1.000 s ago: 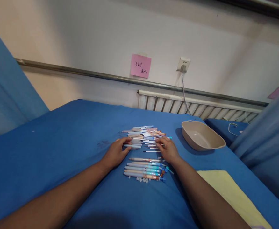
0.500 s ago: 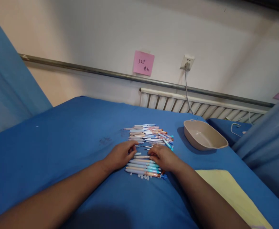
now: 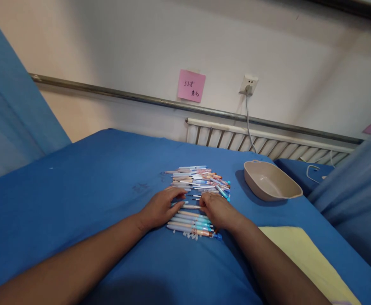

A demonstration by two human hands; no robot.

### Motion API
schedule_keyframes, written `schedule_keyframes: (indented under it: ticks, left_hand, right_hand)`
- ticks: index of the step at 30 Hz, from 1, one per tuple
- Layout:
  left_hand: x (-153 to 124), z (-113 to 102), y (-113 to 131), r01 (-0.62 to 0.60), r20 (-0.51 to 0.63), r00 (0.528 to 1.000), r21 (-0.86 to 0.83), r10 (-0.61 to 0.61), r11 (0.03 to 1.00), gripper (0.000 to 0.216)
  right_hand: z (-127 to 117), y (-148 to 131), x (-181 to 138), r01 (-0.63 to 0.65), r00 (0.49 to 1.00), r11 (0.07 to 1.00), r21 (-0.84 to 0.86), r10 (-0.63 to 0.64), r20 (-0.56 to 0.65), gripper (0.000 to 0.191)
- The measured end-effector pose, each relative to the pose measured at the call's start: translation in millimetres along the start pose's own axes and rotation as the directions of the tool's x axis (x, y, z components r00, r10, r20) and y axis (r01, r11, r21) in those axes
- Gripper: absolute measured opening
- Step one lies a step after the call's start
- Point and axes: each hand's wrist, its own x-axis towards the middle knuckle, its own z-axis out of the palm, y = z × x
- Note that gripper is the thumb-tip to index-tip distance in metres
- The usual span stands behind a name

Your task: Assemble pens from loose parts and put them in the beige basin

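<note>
A pale pen (image 3: 191,206) lies crosswise between my two hands. My right hand (image 3: 220,209) is closed, its fingertips pinching the pen's right end. At the other end, my left hand (image 3: 160,206) rests with its thumb beside the pen and its fingers stretched above, a gap between them. Nearer to me is a row of pens (image 3: 190,222), pale with teal and orange ends, lying side by side. Beyond my hands is a looser pile of pens and thin white refills (image 3: 198,178). Small whitish pieces (image 3: 190,235) lie along the near edge of the row.
A beige plastic basin (image 3: 269,182) stands at the right on the blue sheet (image 3: 109,169). A yellow cloth (image 3: 300,254) lies nearer, beside my right forearm. Along the wall behind run a radiator (image 3: 230,137) and a metal rail (image 3: 134,96). Blue curtains (image 3: 10,97) hang at the sides.
My left hand has shifted slightly right, its fingers reaching farther over the pens. My right fingertips have drawn closer together at the pen's end. The row and pile look the same.
</note>
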Motion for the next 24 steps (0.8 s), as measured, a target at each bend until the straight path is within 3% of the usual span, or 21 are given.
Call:
schedule_keyframes:
  ticks: [4, 10, 15, 18, 21, 24]
  left_hand:
    - [0.9, -1.6, 3.2, -0.017, -0.001, 1.0, -0.006, 0.017, 1.0, 0.028]
    - [1.5, -1.2, 0.4, -0.036, -0.022, 0.999, 0.017, 0.036, 0.999, 0.02]
    - [1.9, -2.4, 1.3, 0.032, 0.012, 0.999, 0.021, -0.032, 0.999, 0.026]
    - [2.2, -2.2, 3.3, 0.068, -0.018, 0.998, 0.011, -0.068, 0.998, 0.029]
    - [2.1, -0.8, 4.7, -0.005, -0.076, 0.997, 0.02, 0.006, 1.0, 0.04]
    - [2.1, -0.1, 5.1, -0.028, -0.049, 0.998, 0.015, 0.028, 1.0, 0.031]
  right_hand:
    - [1.3, 1.7, 0.1, 0.016, 0.999, 1.0, 0.005, -0.016, -0.033, 0.013]
    - [3.6, -1.8, -0.2, 0.047, 0.995, 0.988, 0.145, -0.034, -0.09, 0.008]
    - [10.6, -1.6, 0.6, -0.008, 0.997, 0.966, 0.259, 0.027, -0.067, 0.009]
    - [13.2, -1.3, 1.8, -0.008, 0.991, 0.961, 0.277, 0.044, -0.123, 0.01]
    - [13.2, -2.9, 2.5, 0.025, 0.986, 0.957, 0.288, 0.024, -0.163, 0.009]
    - [11.7, -5.2, 2.2, 0.05, 0.983, 0.956, 0.289, 0.004, -0.184, 0.009]
